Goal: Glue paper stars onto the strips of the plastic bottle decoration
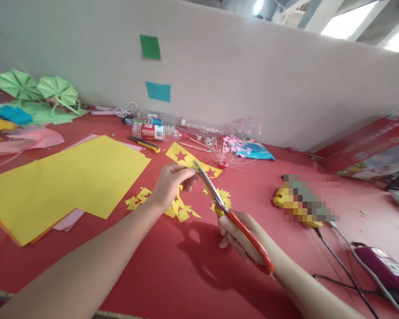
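My right hand point(237, 235) is wrapped around the red handles of a pair of scissors point(213, 191). Its metal blades point up and left, the tips close to my left fingers. My left hand point(173, 182) pinches a small piece of yellow paper beside the blade tips; most of that piece is hidden. Behind the tips, a yellow paper strip point(190, 161) with star-shaped holes lies on the red table. Below my left hand are loose yellow paper scraps point(180, 212). A small heap of yellow cut pieces, seemingly stars point(224, 197), lies behind the scissors.
Large yellow sheets point(69, 181) cover the left side. A utility knife point(146, 144), plastic bottles point(158, 131) and a pink star decoration point(236, 145) stand or lie along the wall. At right are a yellow tool with a cord point(279, 197), partly pixelated, and a purple socket box point(382, 266).
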`<state>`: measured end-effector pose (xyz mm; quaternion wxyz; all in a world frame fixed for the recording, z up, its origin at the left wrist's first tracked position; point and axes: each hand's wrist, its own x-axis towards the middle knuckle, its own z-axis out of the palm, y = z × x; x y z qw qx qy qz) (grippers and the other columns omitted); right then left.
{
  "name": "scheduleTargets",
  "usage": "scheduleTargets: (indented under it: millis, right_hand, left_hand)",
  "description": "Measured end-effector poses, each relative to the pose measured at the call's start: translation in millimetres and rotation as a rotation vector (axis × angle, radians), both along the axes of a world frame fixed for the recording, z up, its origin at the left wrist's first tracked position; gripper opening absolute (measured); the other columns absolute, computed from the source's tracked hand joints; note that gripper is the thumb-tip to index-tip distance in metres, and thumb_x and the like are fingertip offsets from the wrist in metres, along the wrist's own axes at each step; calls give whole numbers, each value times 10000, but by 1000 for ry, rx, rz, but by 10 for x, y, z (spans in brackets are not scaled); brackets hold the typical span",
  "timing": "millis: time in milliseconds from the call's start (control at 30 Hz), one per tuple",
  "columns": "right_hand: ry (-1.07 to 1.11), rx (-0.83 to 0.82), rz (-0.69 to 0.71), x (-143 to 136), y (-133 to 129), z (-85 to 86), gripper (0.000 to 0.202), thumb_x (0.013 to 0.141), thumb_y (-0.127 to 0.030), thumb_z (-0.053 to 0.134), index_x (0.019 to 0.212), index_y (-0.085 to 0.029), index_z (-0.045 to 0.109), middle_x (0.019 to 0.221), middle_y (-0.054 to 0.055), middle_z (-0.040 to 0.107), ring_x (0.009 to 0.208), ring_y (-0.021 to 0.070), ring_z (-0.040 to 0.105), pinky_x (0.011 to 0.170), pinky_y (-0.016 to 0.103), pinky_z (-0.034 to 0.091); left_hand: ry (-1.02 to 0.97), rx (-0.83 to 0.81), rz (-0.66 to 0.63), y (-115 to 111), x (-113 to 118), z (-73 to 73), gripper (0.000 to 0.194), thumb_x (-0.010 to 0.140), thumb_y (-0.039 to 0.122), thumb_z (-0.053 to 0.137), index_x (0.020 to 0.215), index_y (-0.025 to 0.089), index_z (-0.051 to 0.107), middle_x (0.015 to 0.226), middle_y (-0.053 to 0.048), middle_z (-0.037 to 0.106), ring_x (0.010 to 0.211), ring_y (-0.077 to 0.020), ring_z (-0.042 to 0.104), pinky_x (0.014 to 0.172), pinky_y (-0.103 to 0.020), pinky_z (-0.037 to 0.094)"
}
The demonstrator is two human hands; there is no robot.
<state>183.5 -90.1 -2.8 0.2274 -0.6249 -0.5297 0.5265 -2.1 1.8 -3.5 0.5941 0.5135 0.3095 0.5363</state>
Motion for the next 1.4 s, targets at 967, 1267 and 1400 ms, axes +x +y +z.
scheduleTargets:
  millis: [967, 1267, 1400]
  right_hand:
    - [27, 28, -14, 19, 57, -26, 484, 690, -658, 585, 625, -194, 465, 470, -44, 509, 273, 41, 357, 243, 156, 219]
    - [-21, 19, 0, 3, 49, 43, 497, 691, -668, 585, 629, -193, 452, 437, -67, 471, 276, 36, 342, 261, 157, 242]
    - [-25, 17, 35, 6, 36, 56, 536, 711, -712, 547, 641, -193, 434, 471, -62, 485, 292, 23, 326, 292, 165, 253]
  left_hand:
    - [-56, -11, 5, 7, -18, 22, 205, 747, 276, 611, 584, 157, 647, 527, 5, 595, 428, -80, 512, 425, -210, 388]
    - [-67, -27, 49, -4, -15, 78, 181, 778, 270, 569, 627, 169, 573, 536, 30, 562, 432, -67, 484, 421, -193, 360]
    - [-25, -5, 55, -9, -19, 78, 198, 793, 267, 560, 619, 175, 550, 514, 37, 544, 429, -67, 472, 417, -187, 362]
